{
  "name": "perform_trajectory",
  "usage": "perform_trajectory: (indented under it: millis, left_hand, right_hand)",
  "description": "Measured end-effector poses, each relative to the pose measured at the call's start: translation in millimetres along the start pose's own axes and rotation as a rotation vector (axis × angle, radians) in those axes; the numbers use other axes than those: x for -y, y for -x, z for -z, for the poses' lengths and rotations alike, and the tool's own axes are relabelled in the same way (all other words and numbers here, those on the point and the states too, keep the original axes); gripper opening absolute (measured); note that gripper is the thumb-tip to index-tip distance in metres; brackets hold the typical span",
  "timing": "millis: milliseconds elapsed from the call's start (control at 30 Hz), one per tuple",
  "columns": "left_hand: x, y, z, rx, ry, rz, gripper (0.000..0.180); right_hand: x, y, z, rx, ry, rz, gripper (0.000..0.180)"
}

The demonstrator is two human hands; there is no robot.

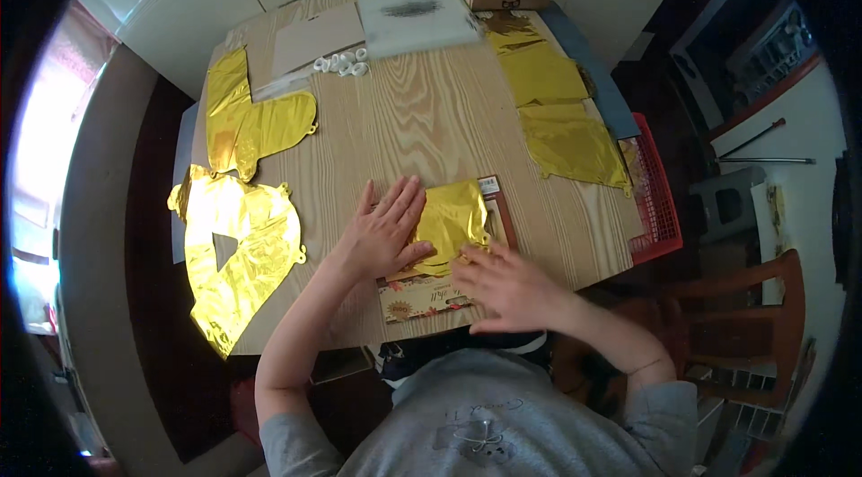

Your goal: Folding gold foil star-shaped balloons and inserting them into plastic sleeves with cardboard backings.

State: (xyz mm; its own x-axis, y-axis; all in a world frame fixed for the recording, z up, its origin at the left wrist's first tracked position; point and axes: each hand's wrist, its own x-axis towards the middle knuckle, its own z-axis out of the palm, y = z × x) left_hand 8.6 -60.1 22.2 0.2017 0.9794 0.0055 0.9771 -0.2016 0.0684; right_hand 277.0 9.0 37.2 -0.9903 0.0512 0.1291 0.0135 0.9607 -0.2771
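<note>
- Grey-sleeved forearms enter from the lower edge.
- Right hand (503, 284): flat, fingers spread, blurred; grip open, resting on printed card (422, 297), fingertips at the folded gold foil piece (449, 221).
- Left hand (386, 230): palm down on foil's left part, open, pressing.
- Card mostly hidden under foil and hands.
- Tabletop (422, 118) near edge: foil lies there, centre.
</note>
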Motion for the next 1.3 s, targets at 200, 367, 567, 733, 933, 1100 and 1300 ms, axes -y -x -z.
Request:
perform_trajectory:
  millis: [200,367,567,733,933,1100,1300]
  left_hand:
    - [-0.4,-40.5,24.3,0.021,0.111,-0.202,0.062]
    - [8.9,-60.3,4.1,0.101,0.278,-0.302,0.057]
    - [9.8,-57.4,-2.5,0.050,0.235,-0.334,0.059]
    - [8.9,-56.7,-6.9,0.054,0.179,-0.342,0.060]
    - [-2.6,-45.7,-2.9,0.025,0.104,-0.359,0.060]
    - [-21.3,-27.3,-3.6,0.011,0.118,-0.316,0.063]
    - [-57.7,7.5,4.8,0.026,0.107,-0.197,0.086]
  right_hand:
    - [20.6,7.2,-13.2,-0.034,0.075,-0.024,0.066]
    - [25.9,9.8,-16.5,-0.097,0.048,-0.016,0.053]
    - [38.4,26.2,-18.9,-0.237,0.212,0.054,0.033]
    - [46.5,63.0,3.5,-0.380,0.126,0.146,0.023]
    - [40.8,138.6,49.0,-0.491,0.246,-0.088,0.017]
    - [26.5,154.1,54.8,-0.823,0.306,-0.335,0.024]
    - [13.0,155.6,45.1,-0.914,0.169,-0.429,0.036]
